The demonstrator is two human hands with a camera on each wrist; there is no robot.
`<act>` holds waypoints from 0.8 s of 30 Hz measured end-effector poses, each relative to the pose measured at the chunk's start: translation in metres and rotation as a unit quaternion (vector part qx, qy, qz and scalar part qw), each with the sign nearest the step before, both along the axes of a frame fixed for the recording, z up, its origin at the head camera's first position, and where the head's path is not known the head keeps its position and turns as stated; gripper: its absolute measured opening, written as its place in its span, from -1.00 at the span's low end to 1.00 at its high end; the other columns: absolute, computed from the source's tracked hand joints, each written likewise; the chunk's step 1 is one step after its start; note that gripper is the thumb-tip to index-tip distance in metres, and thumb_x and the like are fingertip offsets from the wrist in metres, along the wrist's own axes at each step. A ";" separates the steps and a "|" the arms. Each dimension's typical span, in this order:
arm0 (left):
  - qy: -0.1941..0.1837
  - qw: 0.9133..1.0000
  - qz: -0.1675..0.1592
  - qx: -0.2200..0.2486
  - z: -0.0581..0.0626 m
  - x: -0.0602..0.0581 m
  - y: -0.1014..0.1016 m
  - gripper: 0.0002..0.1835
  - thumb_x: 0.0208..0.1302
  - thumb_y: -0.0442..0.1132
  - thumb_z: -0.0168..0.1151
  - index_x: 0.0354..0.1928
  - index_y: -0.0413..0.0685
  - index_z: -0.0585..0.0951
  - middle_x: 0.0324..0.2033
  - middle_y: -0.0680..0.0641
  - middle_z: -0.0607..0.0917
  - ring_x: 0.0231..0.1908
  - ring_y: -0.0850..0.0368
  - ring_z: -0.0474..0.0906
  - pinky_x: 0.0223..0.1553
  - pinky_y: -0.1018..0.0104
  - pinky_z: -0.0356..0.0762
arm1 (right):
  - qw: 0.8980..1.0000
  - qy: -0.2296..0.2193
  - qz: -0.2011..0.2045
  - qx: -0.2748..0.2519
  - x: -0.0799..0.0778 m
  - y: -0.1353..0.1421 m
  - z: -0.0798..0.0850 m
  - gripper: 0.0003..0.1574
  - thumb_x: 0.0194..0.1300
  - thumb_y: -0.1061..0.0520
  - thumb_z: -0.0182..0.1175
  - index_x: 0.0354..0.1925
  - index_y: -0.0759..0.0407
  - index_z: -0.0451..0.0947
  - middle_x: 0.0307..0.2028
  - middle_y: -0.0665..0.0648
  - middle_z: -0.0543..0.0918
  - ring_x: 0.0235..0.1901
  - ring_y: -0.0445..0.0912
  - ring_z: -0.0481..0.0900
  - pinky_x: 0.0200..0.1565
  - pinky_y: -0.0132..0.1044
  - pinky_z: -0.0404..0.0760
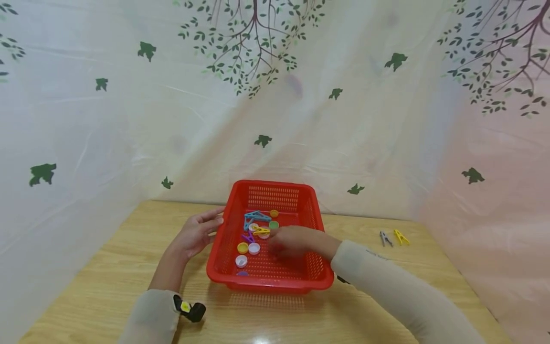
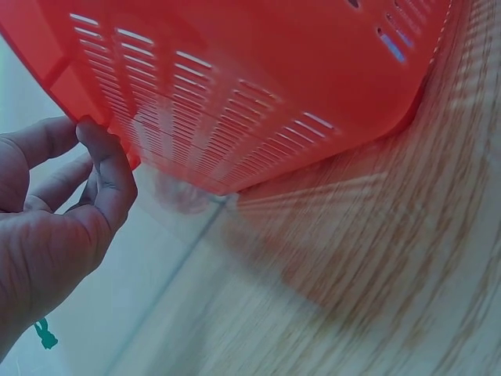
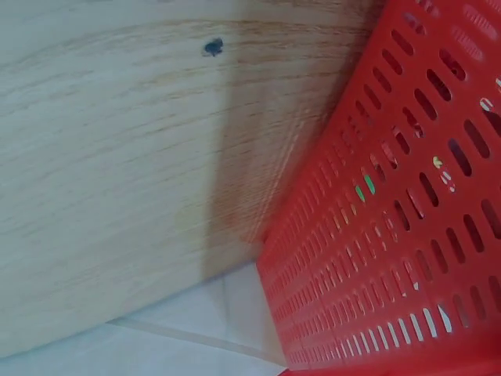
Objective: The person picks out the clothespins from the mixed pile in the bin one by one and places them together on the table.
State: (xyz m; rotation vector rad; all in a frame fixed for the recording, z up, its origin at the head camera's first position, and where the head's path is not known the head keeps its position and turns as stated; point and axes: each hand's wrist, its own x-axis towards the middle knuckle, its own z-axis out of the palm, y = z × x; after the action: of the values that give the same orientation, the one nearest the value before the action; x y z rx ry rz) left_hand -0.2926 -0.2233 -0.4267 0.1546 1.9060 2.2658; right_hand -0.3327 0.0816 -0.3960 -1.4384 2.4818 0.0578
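Observation:
A red plastic basket stands on the wooden table, its slotted walls showing in both wrist views. With curled fingers my left hand holds the basket's left rim; the left wrist view shows fingertips at the edge. Inside the basket is my right hand, reaching over the right wall, its fingers pointing down and blurred. Whether it pinches anything is hidden. Beside it lie a yellow clothespin, a green bottle cap and a white cap. Blue clothespins and a purple clothespin lie left of it.
On the table to the right lie a grey clothespin and a yellow clothespin. More caps, such as a yellow cap, lie in the basket's left half. A leaf-printed curtain hangs behind the table.

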 end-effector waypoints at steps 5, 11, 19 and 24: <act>-0.002 1.000 -0.001 0.000 -0.001 -0.002 0.001 -0.42 0.48 -0.14 0.26 0.48 0.01 0.43 0.35 -0.16 0.54 0.20 -0.10 0.61 0.13 0.04 0.63 | 1.000 0.006 -0.002 -0.005 -0.002 0.002 -0.002 -0.65 0.27 -0.01 0.44 0.05 -0.21 0.71 -0.10 -0.23 0.69 -0.14 -0.29 0.63 0.06 -0.29 0.67; -0.003 1.000 -0.003 0.002 -0.001 -0.004 0.001 -0.41 0.47 -0.12 0.26 0.48 0.00 0.42 0.34 -0.18 0.54 0.18 -0.08 0.61 0.13 0.06 0.64 | 1.000 0.005 -0.022 -0.013 -0.002 0.005 0.003 -0.59 0.24 -0.01 0.47 0.07 -0.20 0.72 -0.09 -0.22 0.70 -0.11 -0.28 0.64 0.06 -0.25 0.69; -0.008 1.000 -0.003 0.001 -0.001 -0.005 0.001 -0.41 0.48 -0.14 0.25 0.49 -0.02 0.41 0.30 -0.15 0.58 0.13 -0.03 0.64 0.11 0.08 0.65 | 0.998 0.020 -0.044 -0.044 -0.002 0.016 0.013 -0.65 0.30 0.02 0.42 0.05 -0.07 0.72 -0.09 -0.13 0.67 -0.11 -0.25 0.57 0.03 -0.30 0.65; -0.012 1.000 0.001 0.001 0.000 -0.005 0.000 -0.43 0.50 -0.17 0.23 0.48 -0.04 0.41 0.27 -0.14 0.61 0.11 0.00 0.64 0.09 0.10 0.67 | 0.994 0.041 -0.062 -0.075 0.001 0.022 0.026 -0.59 0.24 0.03 0.47 0.07 0.00 0.73 -0.10 -0.08 0.67 -0.14 -0.22 0.56 0.02 -0.27 0.65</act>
State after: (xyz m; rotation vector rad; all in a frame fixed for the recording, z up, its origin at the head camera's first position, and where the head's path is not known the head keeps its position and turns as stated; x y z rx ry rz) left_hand -0.2980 -0.2231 -0.4272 0.1261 1.8938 2.2597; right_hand -0.3321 0.1039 -0.3699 -1.3597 2.6879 -0.0986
